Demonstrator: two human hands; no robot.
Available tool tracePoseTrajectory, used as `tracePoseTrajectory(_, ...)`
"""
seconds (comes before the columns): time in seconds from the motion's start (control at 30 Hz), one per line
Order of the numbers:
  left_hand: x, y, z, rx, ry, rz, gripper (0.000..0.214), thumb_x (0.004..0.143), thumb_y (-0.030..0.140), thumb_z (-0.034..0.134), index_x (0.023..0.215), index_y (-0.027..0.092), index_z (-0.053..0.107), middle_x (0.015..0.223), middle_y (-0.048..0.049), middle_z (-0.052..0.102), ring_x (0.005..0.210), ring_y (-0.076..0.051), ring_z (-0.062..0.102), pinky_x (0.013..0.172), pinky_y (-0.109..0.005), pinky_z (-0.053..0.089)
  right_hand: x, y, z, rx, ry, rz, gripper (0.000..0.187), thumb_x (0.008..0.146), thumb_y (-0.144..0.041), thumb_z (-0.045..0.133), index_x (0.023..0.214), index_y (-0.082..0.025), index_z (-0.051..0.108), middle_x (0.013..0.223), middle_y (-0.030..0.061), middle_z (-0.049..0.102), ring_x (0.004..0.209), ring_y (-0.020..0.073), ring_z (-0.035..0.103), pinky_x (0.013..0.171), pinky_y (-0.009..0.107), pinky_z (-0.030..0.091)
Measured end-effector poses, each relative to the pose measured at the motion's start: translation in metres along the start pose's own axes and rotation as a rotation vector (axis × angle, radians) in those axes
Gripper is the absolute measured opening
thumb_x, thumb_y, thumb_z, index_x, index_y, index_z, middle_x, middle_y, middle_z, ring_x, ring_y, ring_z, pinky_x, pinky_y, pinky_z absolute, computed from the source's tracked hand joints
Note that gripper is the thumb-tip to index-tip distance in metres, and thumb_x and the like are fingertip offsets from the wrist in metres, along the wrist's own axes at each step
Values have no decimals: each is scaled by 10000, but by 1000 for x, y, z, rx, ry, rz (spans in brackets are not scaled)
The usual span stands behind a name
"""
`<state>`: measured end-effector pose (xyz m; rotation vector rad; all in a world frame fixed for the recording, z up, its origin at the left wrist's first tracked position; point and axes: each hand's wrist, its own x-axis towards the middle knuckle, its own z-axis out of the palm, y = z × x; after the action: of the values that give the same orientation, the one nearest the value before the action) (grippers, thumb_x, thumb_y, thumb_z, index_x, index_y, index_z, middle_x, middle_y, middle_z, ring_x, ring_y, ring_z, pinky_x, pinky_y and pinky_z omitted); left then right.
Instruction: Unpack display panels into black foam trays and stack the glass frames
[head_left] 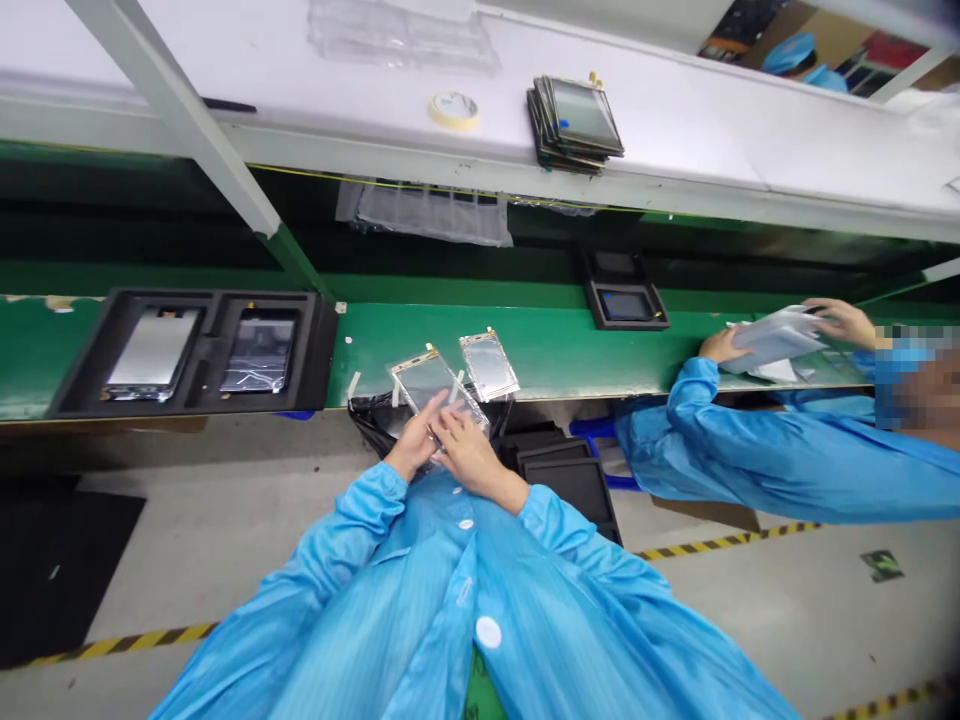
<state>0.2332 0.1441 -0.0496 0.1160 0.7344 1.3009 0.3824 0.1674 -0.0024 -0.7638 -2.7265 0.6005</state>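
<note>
Both my hands are at a clear, silver-edged touch screen panel [424, 378], tilted over the green bench's front edge. My left hand [415, 440] grips its near left side with bent fingers. My right hand [474, 458] is closed at the near end, fingertips pressed together on the panel; whether a small piece is pinched there is hidden. A second touch screen panel [489, 366] lies just to the right on the bench. Strips of pale tape hang at the edge beside the held panel. Under it sits a black plastic bag [371, 425].
A black foam tray [204, 345] with two screens stands left; a smaller tray [624, 300] is back right. The upper shelf holds stacked panels [574, 122] and a tape roll [454, 110]. A co-worker [720, 440] handles clear sheets on the right. Black trays [566, 480] are below the bench.
</note>
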Motion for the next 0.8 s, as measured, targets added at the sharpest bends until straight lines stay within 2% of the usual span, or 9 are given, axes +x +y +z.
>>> tracePoseTrajectory(0.13,-22,22,-5,3,-32,-170,571,1030,490,396,1444,111,503,1196,-160,713,976,-244,716,920,-396,569,3,12,-19,136,-107,-170,609,858,-411,780,1392,-203,572,1455,173,518,1262,307,484,1056,503,462)
tracePoseTrajectory(0.27,-36,27,-4,31,-69,-158,603,1027,548,346,1483,177,477,1191,-125,710,989,-254,708,924,-420,561,3,18,-22,157,-115,-226,684,808,-500,810,1372,-190,579,1398,161,536,1223,291,503,1021,443,461)
tracePoseTrajectory(0.37,-42,29,0,77,-112,-203,659,1015,590,329,1508,171,455,1180,-136,713,1016,-277,697,958,-449,540,4,13,-21,153,-147,-246,565,828,-517,788,1270,-201,632,1288,114,604,1137,244,545,936,356,473)
tracePoseTrajectory(0.5,-50,31,2,122,-162,-236,630,1006,564,399,1574,299,335,1134,-96,717,938,-243,715,908,-443,553,6,5,-23,27,-223,-308,285,924,-473,696,1039,-212,700,1110,62,668,965,198,550,770,287,438)
tracePoseTrajectory(0.63,-55,28,0,211,-129,-270,706,968,660,401,1587,334,302,1264,-119,681,1096,-310,688,947,-516,538,0,-3,-23,-36,-260,-409,174,990,-363,625,976,-199,681,1079,54,677,963,183,563,773,277,427)
tracePoseTrajectory(0.7,-58,25,-1,268,-116,-271,781,915,731,444,1579,338,327,1304,-123,668,1163,-344,661,964,-534,533,-5,-6,-21,2,-275,-357,141,1011,-312,590,985,-188,651,1085,59,682,962,167,592,783,267,437)
tracePoseTrajectory(0.77,-62,23,-2,312,-152,-280,858,838,710,611,1570,348,348,1334,-116,661,1211,-374,637,980,-536,533,-8,-9,-17,92,-259,-180,96,1006,-277,593,975,-189,614,1020,45,694,878,150,621,728,252,439)
tracePoseTrajectory(0.8,-65,22,-2,331,-179,-286,899,794,633,721,1567,358,352,1355,-109,653,1233,-387,625,990,-535,532,-8,-9,-16,163,-230,-64,82,995,-269,605,968,-192,595,958,28,696,812,142,626,688,244,435)
